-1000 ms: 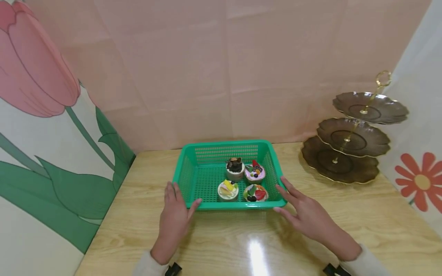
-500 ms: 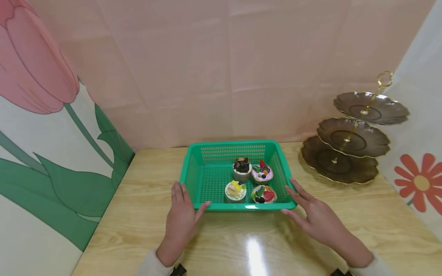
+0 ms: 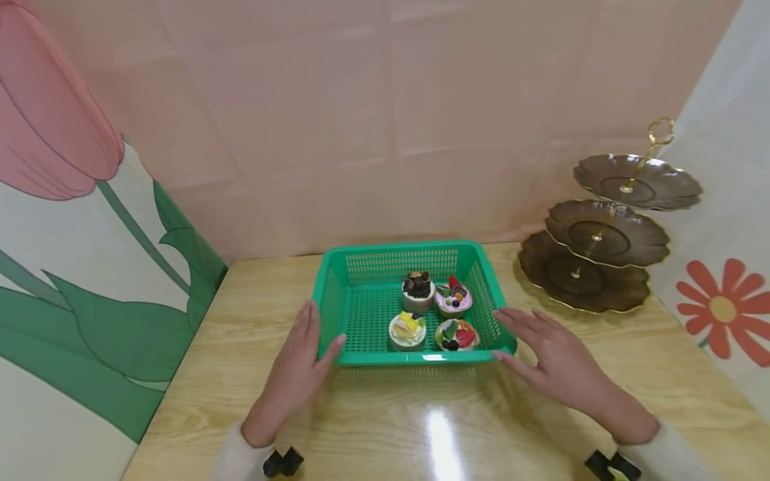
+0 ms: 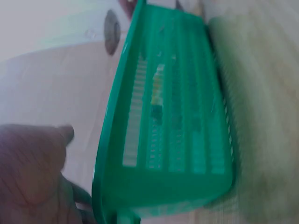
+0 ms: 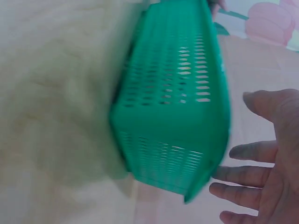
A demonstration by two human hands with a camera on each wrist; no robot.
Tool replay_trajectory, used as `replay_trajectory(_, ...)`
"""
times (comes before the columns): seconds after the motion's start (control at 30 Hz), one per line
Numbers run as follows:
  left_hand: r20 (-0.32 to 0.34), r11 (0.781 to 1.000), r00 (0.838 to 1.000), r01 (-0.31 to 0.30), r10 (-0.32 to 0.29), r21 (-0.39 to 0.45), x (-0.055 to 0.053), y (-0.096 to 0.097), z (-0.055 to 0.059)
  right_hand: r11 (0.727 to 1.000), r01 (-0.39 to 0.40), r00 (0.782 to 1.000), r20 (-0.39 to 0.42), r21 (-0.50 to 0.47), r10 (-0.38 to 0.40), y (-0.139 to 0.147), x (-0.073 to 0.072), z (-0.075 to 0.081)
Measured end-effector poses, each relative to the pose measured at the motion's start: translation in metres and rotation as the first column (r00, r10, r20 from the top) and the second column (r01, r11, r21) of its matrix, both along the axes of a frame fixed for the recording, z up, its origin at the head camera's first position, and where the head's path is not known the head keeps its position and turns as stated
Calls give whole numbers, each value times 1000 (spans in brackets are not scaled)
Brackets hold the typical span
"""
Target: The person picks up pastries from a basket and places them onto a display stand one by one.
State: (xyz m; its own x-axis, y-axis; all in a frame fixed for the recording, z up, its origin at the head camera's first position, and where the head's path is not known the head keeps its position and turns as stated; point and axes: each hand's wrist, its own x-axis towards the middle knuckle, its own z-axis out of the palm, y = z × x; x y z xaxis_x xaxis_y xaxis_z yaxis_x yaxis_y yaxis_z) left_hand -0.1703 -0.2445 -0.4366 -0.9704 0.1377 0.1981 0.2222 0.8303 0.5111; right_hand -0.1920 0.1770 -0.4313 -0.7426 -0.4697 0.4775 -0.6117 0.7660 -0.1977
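A green plastic basket [image 3: 361,361] stands on the wooden table, holding several small dessert cups. One cup has a chocolate topping [image 3: 418,287], one a lilac cream top with fruit [image 3: 454,298], one yellow fruit pieces [image 3: 407,330], and one a strawberry [image 3: 458,335]. My left hand [image 3: 296,364] is beside the basket's front left corner, fingers straight and thumb spread. At the front right corner is my right hand [image 3: 556,361], its fingers extended; the right wrist view shows spread fingers [image 5: 243,175] just off the rim.
A three-tier brown stand [image 3: 607,234] with gold edges and a ring handle is at the back right of the table [image 3: 373,427]. Behind the table hangs a pink cloth [image 3: 385,133]. Side walls carry a tulip print [image 3: 54,113] and a red flower print [image 3: 722,308].
The basket slid right with both hands at its corners, then stopped. Since half a second ago, the left hand has drawn off to the left and the right hand has loosened from the rim.
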Motion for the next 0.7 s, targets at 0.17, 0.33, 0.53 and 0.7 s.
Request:
replay_trajectory(0.17,30,992,994,98,-100,73,-19,-11,2,999,-37,999,-17,-27,37,3,-21,27)
replay_trajectory(0.33,12,993,993,115,-116,40,-26,-10,-5,990,-134,985,112,39,129,-2,-54,44)
replay_trajectory(0.53,-26,997,997,78,-78,0,-28,-8,-8,958,-270,929,288,97,233,-17,-95,46)
replay_trajectory(0.7,-14,997,998,61,-61,-37,-28,-7,-11,950,-293,898,373,105,235,-28,-119,41)
